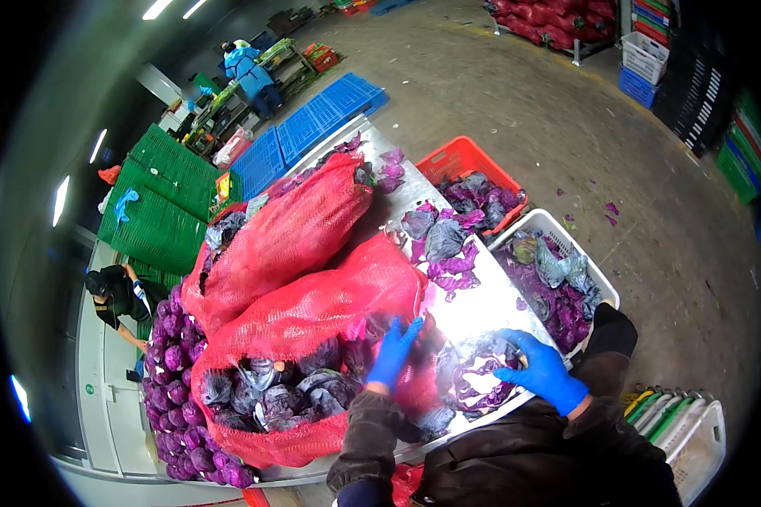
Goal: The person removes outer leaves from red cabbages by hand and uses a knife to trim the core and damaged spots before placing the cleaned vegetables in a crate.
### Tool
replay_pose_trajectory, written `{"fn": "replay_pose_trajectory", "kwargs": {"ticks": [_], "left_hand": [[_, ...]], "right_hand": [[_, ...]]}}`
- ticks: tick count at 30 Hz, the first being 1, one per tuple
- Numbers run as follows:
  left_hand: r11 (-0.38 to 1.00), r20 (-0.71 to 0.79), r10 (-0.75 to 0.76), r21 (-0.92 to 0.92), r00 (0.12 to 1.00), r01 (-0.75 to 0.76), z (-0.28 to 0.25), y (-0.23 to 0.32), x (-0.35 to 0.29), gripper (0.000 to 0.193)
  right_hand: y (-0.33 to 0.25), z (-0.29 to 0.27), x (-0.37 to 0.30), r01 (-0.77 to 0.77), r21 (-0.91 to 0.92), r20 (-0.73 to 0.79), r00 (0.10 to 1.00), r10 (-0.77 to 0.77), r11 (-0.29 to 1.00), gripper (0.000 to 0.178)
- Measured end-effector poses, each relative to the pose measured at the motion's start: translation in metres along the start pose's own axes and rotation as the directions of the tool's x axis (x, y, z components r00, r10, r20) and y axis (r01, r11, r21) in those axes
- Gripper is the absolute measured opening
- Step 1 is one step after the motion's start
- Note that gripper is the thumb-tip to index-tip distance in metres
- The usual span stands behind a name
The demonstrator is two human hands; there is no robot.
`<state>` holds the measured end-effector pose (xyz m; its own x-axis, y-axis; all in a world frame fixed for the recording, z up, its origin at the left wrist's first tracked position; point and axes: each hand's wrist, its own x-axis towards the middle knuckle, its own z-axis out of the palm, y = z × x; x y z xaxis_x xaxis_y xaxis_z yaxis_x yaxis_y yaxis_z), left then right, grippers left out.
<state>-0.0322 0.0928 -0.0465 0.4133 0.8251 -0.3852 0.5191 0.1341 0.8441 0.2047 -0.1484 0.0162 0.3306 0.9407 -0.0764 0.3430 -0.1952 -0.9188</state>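
Note:
My left hand [393, 351], in a blue glove, reaches over the near red mesh sack [330, 296] with its fingers stretched out and nothing seen in them. The sack lies on its side, and dark-leaved red cabbages [287, 401] show through its wide opening. My right hand [543, 369], also gloved in blue, curls around the right side of a red cabbage [473, 382] on the metal table [516, 308]. White cut parts show on that cabbage. Its underside is hidden, as is the palm of my right hand.
Behind lies another full mesh sack [287, 237]. Peeled cabbages [177, 397] are piled at the left. Loose leaves [448, 245] lie on the table. A red crate [461, 156] and a white crate [604, 283] hold leaves beside it. A person [114, 296] stands beyond the pile.

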Motion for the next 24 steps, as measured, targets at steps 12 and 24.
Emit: {"fn": "replay_pose_trajectory", "kwargs": {"ticks": [12,24], "left_hand": [[0.957,-0.079,-0.042,0.282,0.996,0.062,-0.082,0.001,0.0,0.067],[0.632,-0.036,0.732,0.411,0.681,-0.657,0.049,0.066,-0.133,0.056]], "right_hand": [[0.006,0.045,-0.034,-0.1,0.005,-0.212,0.972,0.099,0.995,0.073],[0.047,0.033,-0.034,-0.196,0.413,-0.127,0.955,0.269,0.889,0.048]]}}
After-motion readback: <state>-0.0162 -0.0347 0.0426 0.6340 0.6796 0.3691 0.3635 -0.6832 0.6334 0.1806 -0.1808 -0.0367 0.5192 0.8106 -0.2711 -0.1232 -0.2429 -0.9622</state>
